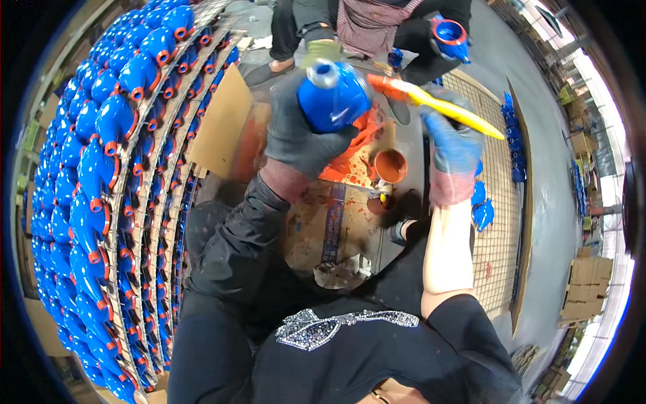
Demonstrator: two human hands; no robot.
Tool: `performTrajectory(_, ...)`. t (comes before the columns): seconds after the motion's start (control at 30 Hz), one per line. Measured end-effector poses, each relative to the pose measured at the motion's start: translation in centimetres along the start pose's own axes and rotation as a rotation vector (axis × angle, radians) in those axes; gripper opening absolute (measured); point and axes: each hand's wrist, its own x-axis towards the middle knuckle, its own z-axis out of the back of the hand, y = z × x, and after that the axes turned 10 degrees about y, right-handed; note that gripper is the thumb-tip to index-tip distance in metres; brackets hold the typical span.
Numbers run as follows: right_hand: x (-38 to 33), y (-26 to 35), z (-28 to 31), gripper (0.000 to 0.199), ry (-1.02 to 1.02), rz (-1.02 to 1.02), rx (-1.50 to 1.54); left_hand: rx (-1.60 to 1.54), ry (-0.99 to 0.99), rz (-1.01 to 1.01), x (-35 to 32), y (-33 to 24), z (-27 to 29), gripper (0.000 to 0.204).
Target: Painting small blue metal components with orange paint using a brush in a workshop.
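My left hand (pixel 289 131), in a dark glove, is closed around a rounded blue-painted metal housing (pixel 333 104) with a bare metal neck, held up in front of me. In my blue-gloved right hand (pixel 454 148) is a paintbrush (pixel 461 116) with a yellow handle. Its orange-red bristles point left, close to the housing's right edge; whether they touch it I cannot tell, as both are blurred. Below sits a cup of orange-red paint (pixel 390 166), beside a paint-smeared orange patch (pixel 353 161) on cardboard.
Mesh shelves of blue housings with orange-red rims (pixel 94 175) rise at my left. A mesh panel (pixel 498 249) with several blue parts (pixel 482 214) lies at my right. Opposite sits a person (pixel 377 23), near another blue part with a red rim (pixel 449 37). Cardboard boxes (pixel 585 286) stand far right.
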Motion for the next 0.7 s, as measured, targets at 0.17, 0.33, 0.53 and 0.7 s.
performTrajectory(0.17,-0.9,4.2,0.7,0.029,-0.099,-0.004,-0.094,0.423,0.07,-0.41,-0.3,-0.1,-2.2,0.085)
performTrajectory(0.33,-1.4,4.2,0.8,0.029,-0.08,0.012,-0.18,0.435,0.264,-0.406,-0.8,-0.6,-3.0,0.086)
performTrajectory(0.53,-1.6,4.5,1.4,0.03,-0.099,-0.019,-0.365,0.446,0.187,-0.342,-0.1,-0.4,-3.3,0.085)
performTrajectory(0.7,-2.3,4.7,0.9,0.03,-0.078,-0.037,-0.244,0.082,0.103,0.019,0.3,-0.4,-3.0,0.08)
